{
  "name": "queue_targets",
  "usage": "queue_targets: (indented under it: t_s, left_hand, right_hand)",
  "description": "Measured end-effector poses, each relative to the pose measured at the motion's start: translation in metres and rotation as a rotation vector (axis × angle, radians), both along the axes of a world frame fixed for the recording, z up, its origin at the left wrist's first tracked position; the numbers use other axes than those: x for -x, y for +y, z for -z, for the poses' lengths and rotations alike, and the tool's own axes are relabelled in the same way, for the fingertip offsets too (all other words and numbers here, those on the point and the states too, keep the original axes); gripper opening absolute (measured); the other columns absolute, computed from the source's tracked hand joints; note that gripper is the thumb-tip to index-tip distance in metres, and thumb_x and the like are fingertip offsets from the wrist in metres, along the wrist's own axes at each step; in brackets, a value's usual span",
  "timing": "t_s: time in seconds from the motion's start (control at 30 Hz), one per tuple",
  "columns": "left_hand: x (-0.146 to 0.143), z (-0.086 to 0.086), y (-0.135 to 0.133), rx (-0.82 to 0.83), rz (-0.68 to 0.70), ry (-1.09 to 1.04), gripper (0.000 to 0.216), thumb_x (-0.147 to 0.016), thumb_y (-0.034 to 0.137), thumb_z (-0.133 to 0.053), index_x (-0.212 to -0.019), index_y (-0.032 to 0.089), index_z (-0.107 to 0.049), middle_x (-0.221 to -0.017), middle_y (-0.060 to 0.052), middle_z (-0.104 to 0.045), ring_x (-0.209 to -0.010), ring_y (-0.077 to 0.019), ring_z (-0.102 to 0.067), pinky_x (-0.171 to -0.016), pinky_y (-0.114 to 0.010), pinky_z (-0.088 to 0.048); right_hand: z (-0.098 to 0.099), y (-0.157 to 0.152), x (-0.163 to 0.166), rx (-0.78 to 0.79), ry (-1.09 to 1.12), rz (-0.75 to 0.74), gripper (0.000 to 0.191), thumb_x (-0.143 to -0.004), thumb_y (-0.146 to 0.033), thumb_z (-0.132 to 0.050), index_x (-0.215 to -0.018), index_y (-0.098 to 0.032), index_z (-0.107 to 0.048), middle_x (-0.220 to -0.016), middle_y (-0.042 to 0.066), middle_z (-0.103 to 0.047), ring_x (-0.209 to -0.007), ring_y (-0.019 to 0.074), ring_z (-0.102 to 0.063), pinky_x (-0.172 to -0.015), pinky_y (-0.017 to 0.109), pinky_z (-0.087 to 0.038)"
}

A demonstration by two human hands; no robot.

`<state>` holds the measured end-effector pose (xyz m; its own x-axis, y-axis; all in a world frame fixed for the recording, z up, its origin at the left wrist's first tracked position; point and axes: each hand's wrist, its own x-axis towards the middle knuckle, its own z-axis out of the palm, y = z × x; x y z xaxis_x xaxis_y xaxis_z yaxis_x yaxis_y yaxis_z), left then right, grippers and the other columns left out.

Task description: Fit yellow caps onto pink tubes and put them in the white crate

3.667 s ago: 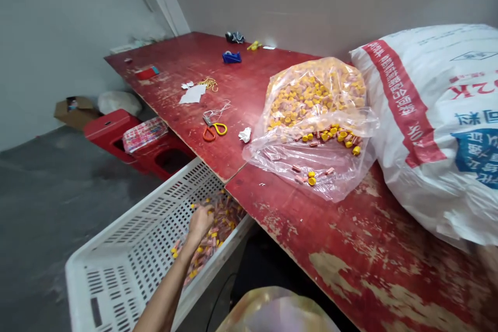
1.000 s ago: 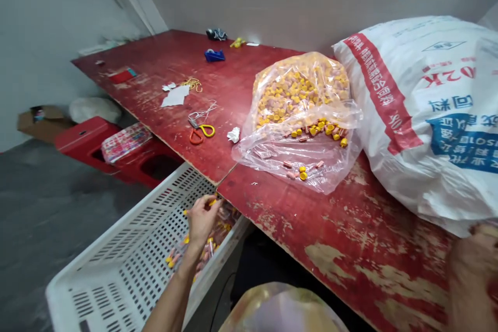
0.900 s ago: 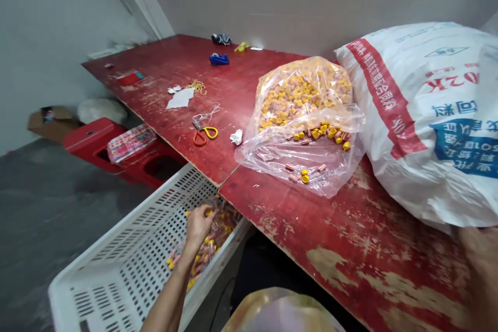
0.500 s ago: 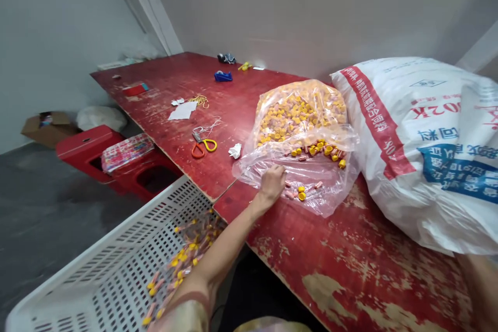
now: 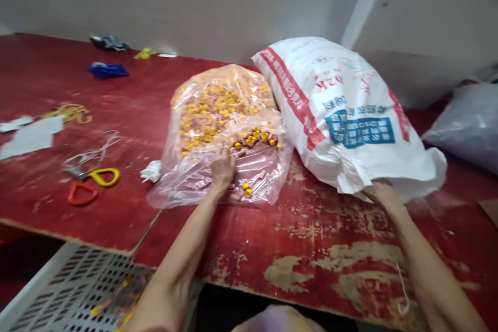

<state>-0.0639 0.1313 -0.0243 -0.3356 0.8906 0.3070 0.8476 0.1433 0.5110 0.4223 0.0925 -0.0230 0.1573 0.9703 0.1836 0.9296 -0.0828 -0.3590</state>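
Note:
A clear plastic bag (image 5: pixel 262 163) lies on the red table, full of small pink pieces with yellow caps (image 5: pixel 218 109). My left hand (image 5: pixel 222 170) is at the bag's mouth, its fingers curled closed by the edge of the upper film. What they hold, if anything, is hidden. A few loose capped pieces (image 5: pixel 247 190) lie on the film just right of it. To the right leans a big white woven sack (image 5: pixel 350 114) with red and blue print. My right hand (image 5: pixel 380 190) reaches into the sack's crumpled lower edge, its fingers hidden by the fabric.
Left on the table (image 5: pixel 249 249) are scissors (image 5: pixel 91 181) with red and yellow handles, white string, paper (image 5: pixel 35 137), rubber bands (image 5: pixel 70 112) and a blue tape dispenser (image 5: pixel 108 70). A white perforated basket (image 5: pixel 50 290) stands below the front edge. Another bulging bag (image 5: pixel 467 124) is far right.
The view has turned to the right. My left hand has moved farther in toward the piled pieces. My right hand, hidden before, now shows partly at the sack's edge.

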Motion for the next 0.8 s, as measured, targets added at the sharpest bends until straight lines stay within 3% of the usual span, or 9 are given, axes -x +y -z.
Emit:
queue_targets:
  t_s: [0.07,0.1,0.2,0.3,0.37,0.47,0.63,0.8]
  left_hand:
    - [-0.003,-0.001,-0.024,-0.137,-0.03,-0.206,0.028,-0.08,0.028,-0.055,-0.104,0.014,-0.058,-0.091,-0.008,-0.063,-0.08,-0.0196,-0.059,-0.076,-0.031,-0.045]
    - [-0.007,-0.003,-0.039,-0.17,-0.019,-0.339,0.03,-0.077,0.031,-0.059,-0.104,0.015,-0.058,-0.086,-0.004,-0.062,-0.075,-0.0169,-0.058,-0.073,-0.029,-0.046]
    - [-0.037,-0.013,-0.087,-0.142,0.11,-0.776,0.028,-0.072,0.035,-0.065,-0.094,0.017,-0.06,-0.079,0.0,-0.06,-0.066,-0.0118,-0.056,-0.066,-0.025,-0.046]
    - [-0.086,-0.02,-0.129,0.003,0.3,-1.122,0.025,-0.069,0.034,-0.07,-0.086,0.016,-0.065,-0.081,-0.002,-0.063,-0.071,-0.0117,-0.058,-0.067,-0.024,-0.047]
    - [-0.119,-0.02,-0.148,0.106,0.372,-1.311,0.026,-0.066,0.031,-0.073,-0.087,0.016,-0.067,-0.083,-0.003,-0.065,-0.073,-0.012,-0.059,-0.068,-0.024,-0.048]
    - [-0.151,-0.012,-0.166,0.131,0.365,-1.556,0.028,-0.063,0.028,-0.076,-0.086,0.017,-0.066,-0.08,0.0,-0.064,-0.07,-0.0111,-0.058,-0.067,-0.025,-0.05]
    - [-0.155,-0.002,-0.18,0.004,0.214,-1.525,0.02,-0.067,0.031,-0.074,-0.074,0.015,-0.064,-0.068,0.001,-0.062,-0.063,-0.0094,-0.057,-0.067,-0.024,-0.048]
    - [-0.149,-0.004,-0.191,0.011,0.277,-1.372,0.018,-0.074,0.033,-0.069,-0.081,0.017,-0.071,-0.079,-0.003,-0.067,-0.073,-0.014,-0.061,-0.074,-0.027,-0.049]
  right_hand:
    - [0.005,-0.021,-0.001,0.025,0.002,0.11,0.026,-0.078,-0.036,-0.056,-0.084,-0.011,-0.061,-0.061,0.006,-0.051,-0.064,0.0231,-0.055,-0.065,0.035,-0.043]
    - [0.006,-0.034,0.003,0.008,0.086,0.149,0.033,-0.077,-0.035,-0.054,-0.098,-0.01,-0.06,-0.065,0.007,-0.053,-0.064,0.0236,-0.055,-0.064,0.036,-0.044]
    - [0.002,-0.079,0.031,-0.082,0.665,0.155,0.063,-0.076,-0.04,-0.056,-0.131,-0.014,-0.037,-0.077,0.003,-0.054,-0.061,0.0191,-0.056,-0.059,0.034,-0.048]
    - [-0.002,-0.111,0.074,-0.116,1.143,0.061,0.063,-0.07,-0.04,-0.068,-0.122,-0.021,-0.037,-0.081,0.001,-0.053,-0.058,0.0157,-0.056,-0.055,0.032,-0.051]
    - [-0.001,-0.12,0.104,-0.163,1.259,0.005,0.055,-0.068,-0.038,-0.073,-0.11,-0.021,-0.041,-0.086,0.002,-0.055,-0.062,0.015,-0.057,-0.057,0.031,-0.052]
    - [0.003,-0.126,0.139,-0.182,1.289,-0.12,0.047,-0.068,-0.035,-0.075,-0.101,-0.02,-0.044,-0.095,0.005,-0.058,-0.074,0.0145,-0.059,-0.064,0.028,-0.053]
    - [0.004,-0.136,0.169,-0.082,1.207,-0.32,0.037,-0.076,-0.032,-0.071,-0.096,-0.02,-0.043,-0.099,0.005,-0.057,-0.08,0.0152,-0.062,-0.071,0.029,-0.054]
    - [0.01,-0.144,0.187,-0.07,1.052,-0.438,0.028,-0.083,-0.034,-0.063,-0.097,-0.02,-0.044,-0.101,0.006,-0.053,-0.082,0.0144,-0.059,-0.071,0.028,-0.053]
